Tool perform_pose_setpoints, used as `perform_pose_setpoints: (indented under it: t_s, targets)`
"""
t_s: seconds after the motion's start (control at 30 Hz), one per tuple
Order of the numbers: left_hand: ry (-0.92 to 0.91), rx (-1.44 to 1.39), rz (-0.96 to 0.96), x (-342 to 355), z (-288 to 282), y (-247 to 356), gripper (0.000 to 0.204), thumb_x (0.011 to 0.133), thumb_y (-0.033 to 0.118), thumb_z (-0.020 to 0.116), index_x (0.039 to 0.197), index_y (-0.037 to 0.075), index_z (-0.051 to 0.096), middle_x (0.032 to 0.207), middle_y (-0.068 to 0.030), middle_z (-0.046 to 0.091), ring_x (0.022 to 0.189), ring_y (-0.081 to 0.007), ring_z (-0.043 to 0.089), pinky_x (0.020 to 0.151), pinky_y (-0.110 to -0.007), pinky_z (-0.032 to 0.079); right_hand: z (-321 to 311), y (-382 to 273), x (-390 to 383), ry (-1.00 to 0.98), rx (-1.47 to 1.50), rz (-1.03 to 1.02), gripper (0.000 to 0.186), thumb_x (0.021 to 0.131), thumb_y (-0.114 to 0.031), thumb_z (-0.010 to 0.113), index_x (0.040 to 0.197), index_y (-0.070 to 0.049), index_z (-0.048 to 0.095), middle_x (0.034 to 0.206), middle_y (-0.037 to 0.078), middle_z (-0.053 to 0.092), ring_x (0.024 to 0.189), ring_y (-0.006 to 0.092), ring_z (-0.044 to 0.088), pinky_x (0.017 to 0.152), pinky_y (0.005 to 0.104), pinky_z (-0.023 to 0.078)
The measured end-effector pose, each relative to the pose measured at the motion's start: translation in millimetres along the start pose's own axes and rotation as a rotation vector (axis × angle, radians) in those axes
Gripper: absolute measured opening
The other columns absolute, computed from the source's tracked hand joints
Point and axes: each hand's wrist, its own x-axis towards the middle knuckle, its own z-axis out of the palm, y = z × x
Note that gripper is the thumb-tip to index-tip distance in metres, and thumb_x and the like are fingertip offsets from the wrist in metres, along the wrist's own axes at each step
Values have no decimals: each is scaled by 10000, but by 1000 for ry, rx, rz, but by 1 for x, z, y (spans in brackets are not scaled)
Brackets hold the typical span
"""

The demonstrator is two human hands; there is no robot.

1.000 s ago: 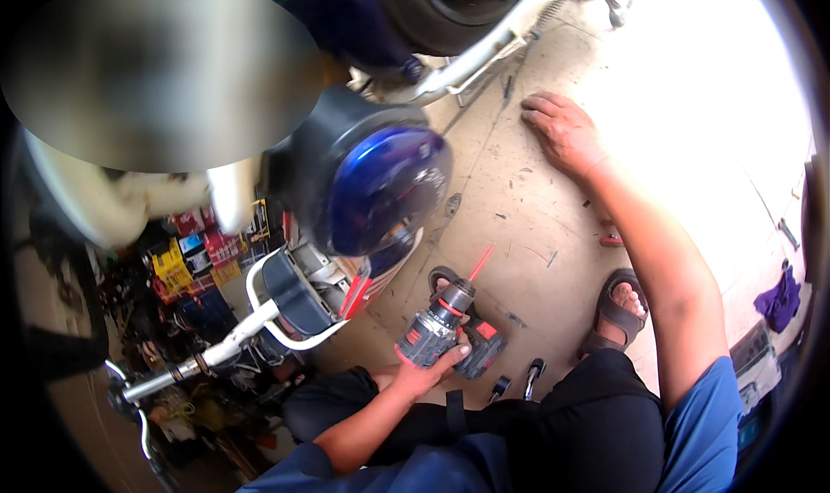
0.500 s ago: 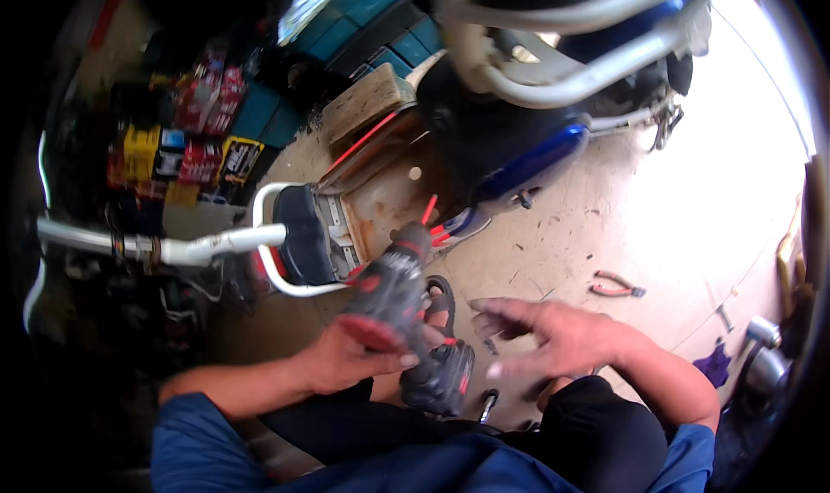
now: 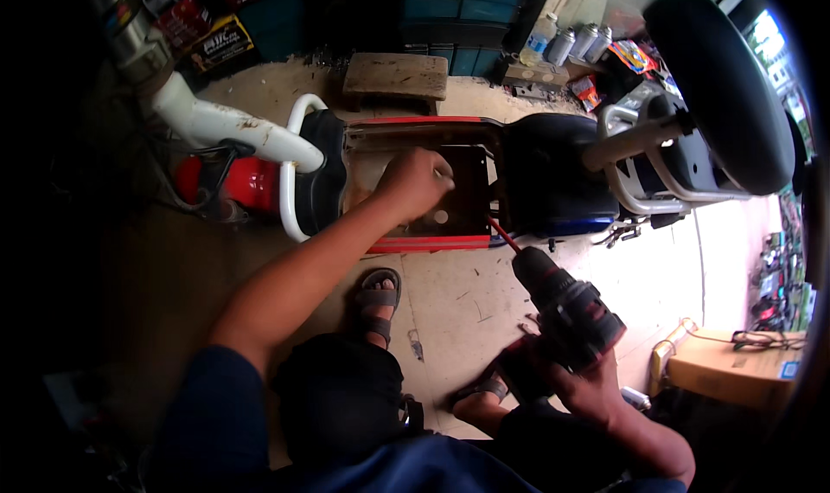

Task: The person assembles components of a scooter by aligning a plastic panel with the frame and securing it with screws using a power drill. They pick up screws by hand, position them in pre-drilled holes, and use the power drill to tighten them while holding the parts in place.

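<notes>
My right hand (image 3: 590,387) grips a black and dark red cordless drill (image 3: 566,307) at the lower right. The drill's long red bit (image 3: 504,233) points up and left, its tip by the near edge of an electric scooter's footwell (image 3: 367,173). Over that rusty, open footwell is my left hand (image 3: 419,184), its fingers curled closed. Whatever they hold, if anything, is hidden. The scooter's black seat (image 3: 558,169) lies right of the footwell, and a red strip (image 3: 432,244) runs along its near side.
A low wooden stool (image 3: 396,78) stands beyond the scooter. Spray cans (image 3: 586,41) and a bottle (image 3: 539,40) are at the back right. The padded backrest (image 3: 722,91) rises at the right, above a cardboard box (image 3: 735,368). A white steering column (image 3: 233,134) slants in at left.
The drill has passed from my left hand to my right. My left hand has reached forward over the footwell and closed. The view has turned, so the scooter now lies level across it.
</notes>
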Motion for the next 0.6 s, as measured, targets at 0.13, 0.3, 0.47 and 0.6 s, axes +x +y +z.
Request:
perform_pose_setpoints:
  t_s: [0.13,0.3,0.47,0.6]
  targets:
    - [430,95,-53,87,23,-123,203,859,123,775,1049,54,785,962,-167,776,925,-321,760,841,-407,592,13,-24,-3,20,-198,-23,321,901,-45,754,1198,2,640,1023,56,713,929,137,697,820,303,567]
    - [419,197,34,150,84,-127,250,795,146,846,1021,58,785,975,-188,764,974,-375,743,848,-449,592,32,-4,-33,302,-86,35,309,873,-86,787,1142,4,664,1034,69,714,941,144,699,836,310,576]
    - [439,279,-65,170,100,-136,105,835,87,732,918,25,751,991,-254,732,984,-424,725,838,-508,587,37,24,-19,364,-161,46,317,866,-93,805,1136,-3,665,1035,59,707,948,151,690,854,319,569]
    - [461,331,-53,165,95,-139,97,846,88,708,890,6,734,1013,-264,729,986,-434,720,830,-522,589,50,24,6,459,-63,136,345,854,-112,817,1140,-6,657,999,51,685,929,147,671,838,319,560]
